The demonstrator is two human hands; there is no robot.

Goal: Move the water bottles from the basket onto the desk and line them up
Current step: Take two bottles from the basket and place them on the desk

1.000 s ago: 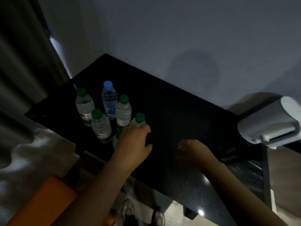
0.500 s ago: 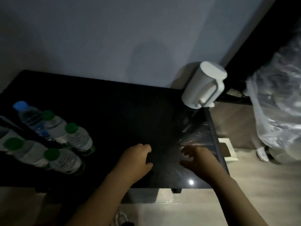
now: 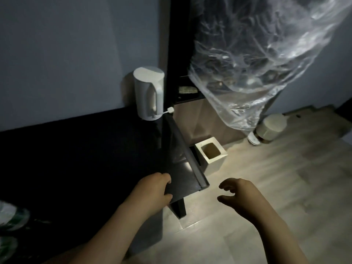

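We saw the water bottles [image 3: 12, 216] only as blurred, clear shapes with green bands at the far left edge, on the black desk [image 3: 85, 149]. Our left hand [image 3: 152, 191] was over the desk's right end, loosely curled and empty. Our right hand [image 3: 242, 195], equally slack and empty, hung over the floor [image 3: 285, 178].

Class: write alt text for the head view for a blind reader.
Two empty, loosely curled hands: left hand over the desk near its right end, right hand over the floor. A white kettle stands at the back corner; bottles blur far left.
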